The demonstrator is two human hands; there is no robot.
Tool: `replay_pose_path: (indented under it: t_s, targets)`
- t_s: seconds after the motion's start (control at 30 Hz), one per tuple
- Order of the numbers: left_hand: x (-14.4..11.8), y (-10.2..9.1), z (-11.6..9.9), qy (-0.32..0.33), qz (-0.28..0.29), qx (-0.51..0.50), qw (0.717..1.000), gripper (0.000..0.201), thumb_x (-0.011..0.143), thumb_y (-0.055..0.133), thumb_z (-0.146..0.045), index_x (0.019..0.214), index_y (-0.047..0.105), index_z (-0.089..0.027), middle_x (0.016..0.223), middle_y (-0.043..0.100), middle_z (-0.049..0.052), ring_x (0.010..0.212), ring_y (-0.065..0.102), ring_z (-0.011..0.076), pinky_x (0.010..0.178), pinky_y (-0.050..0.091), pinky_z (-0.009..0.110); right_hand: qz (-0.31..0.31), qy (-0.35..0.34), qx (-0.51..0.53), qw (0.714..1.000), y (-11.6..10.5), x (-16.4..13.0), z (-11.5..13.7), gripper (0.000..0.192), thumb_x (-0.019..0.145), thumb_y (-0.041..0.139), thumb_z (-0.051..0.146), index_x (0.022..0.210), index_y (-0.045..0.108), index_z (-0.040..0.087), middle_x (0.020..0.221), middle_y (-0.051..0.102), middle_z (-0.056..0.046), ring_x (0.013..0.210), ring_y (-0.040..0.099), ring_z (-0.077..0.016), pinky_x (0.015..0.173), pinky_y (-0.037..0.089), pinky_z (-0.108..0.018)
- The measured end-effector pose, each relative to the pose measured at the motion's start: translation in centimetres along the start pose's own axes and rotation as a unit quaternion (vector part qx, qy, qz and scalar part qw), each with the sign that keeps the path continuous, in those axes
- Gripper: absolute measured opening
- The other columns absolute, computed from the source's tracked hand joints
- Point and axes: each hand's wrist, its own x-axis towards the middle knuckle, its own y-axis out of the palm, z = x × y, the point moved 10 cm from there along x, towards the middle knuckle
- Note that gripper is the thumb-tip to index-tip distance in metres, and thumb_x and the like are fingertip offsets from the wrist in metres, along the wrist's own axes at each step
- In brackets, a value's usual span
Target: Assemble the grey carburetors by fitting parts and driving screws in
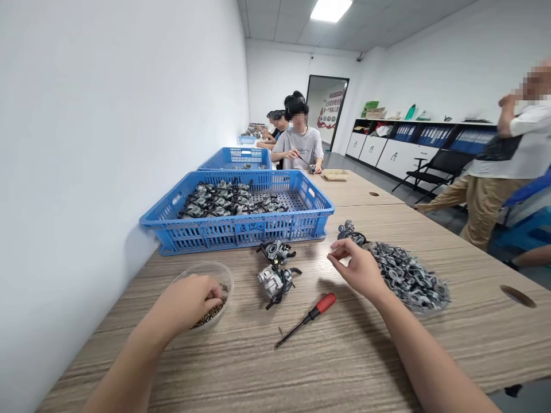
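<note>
My left hand (pixel 193 298) reaches into a clear round bowl (pixel 231 281) of small brass-coloured screws (pixel 210 316). Its fingers are curled together against the thumb, and what they pinch is hidden. My right hand (pixel 355 267) hovers over the table beside a heap of grey metal parts (pixel 408 275), thumb and bent fingers slightly apart, with nothing visible between them. Between the hands lie two carburetors (pixel 275 281), close together. In front of them rests a screwdriver (pixel 316 310) with a red and black handle, a single screw (pixel 280 331) near its tip. Another carburetor (pixel 350 232) sits behind my right hand.
A blue plastic crate (pixel 241 230) holding several carburetors stands behind, with a second crate (pixel 235 158) beyond it. A white wall (pixel 107 143) borders the left. Co-workers sit at the far end, near a shallow tray (pixel 336 175). A person stands at right by a black chair (pixel 443 169).
</note>
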Motion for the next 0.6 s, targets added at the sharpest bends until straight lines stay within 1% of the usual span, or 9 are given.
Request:
replay_pose_path:
  t_s: [0.13, 0.23, 0.33, 0.43, 0.6]
  targets:
    - [0.1, -0.4, 0.5, -0.009, -0.025, 0.004, 1.000, 0.021, 0.096, 0.065, -0.034, 0.088, 0.084, -0.030, 0.096, 0.086, 0.005, 0.090, 0.078, 0.0279, 0.074, 0.047, 0.033, 0.050, -0.028, -0.014, 0.998, 2.3, -0.6, 1.3, 0.020, 0.100, 0.070, 0.040, 0.117, 0.066, 0.029, 0.096, 0.083, 0.000, 0.088, 0.080, -0.0234, 0.081, 0.055, -0.036]
    - [0.1, -0.5, 0.7, -0.019, -0.029, 0.014, 0.999, 0.022, 0.096, 0.064, -0.036, 0.091, 0.085, -0.030, 0.096, 0.085, 0.007, 0.092, 0.078, 0.0285, 0.074, 0.048, 0.033, 0.077, -0.046, -0.022, 0.996, 3.6, -1.1, 2.2, 0.018, 0.100, 0.070, 0.036, 0.116, 0.066, 0.029, 0.096, 0.083, 0.001, 0.089, 0.079, -0.0227, 0.081, 0.054, -0.035]
    - [0.0, -0.6, 0.5, -0.021, -0.028, 0.015, 0.999, 0.022, 0.096, 0.065, -0.036, 0.089, 0.084, -0.030, 0.094, 0.085, 0.007, 0.091, 0.078, 0.0284, 0.073, 0.048, 0.032, 0.116, -0.060, -0.012, 0.991, 4.7, -1.4, 2.9, 0.014, 0.099, 0.069, 0.032, 0.112, 0.065, 0.028, 0.096, 0.084, 0.001, 0.088, 0.079, -0.0221, 0.082, 0.053, -0.034]
    - [-0.1, -0.8, 0.2, -0.020, -0.036, 0.002, 0.999, 0.020, 0.094, 0.067, -0.039, 0.089, 0.085, -0.031, 0.092, 0.085, 0.007, 0.091, 0.079, 0.0292, 0.074, 0.049, 0.032, 0.142, -0.065, -0.005, 0.988, 5.1, -1.7, 3.4, 0.011, 0.099, 0.070, 0.030, 0.109, 0.066, 0.028, 0.095, 0.083, 0.000, 0.088, 0.079, -0.0225, 0.082, 0.054, -0.035]
    - [-0.2, -1.1, -0.4, -0.016, -0.043, -0.009, 0.999, 0.022, 0.093, 0.068, -0.041, 0.081, 0.083, -0.031, 0.084, 0.082, 0.007, 0.084, 0.078, 0.0297, 0.070, 0.047, 0.033, 0.151, -0.066, -0.010, 0.986, 5.2, -1.7, 3.6, 0.010, 0.098, 0.069, 0.028, 0.107, 0.067, 0.027, 0.096, 0.083, -0.001, 0.089, 0.079, -0.0233, 0.083, 0.054, -0.036]
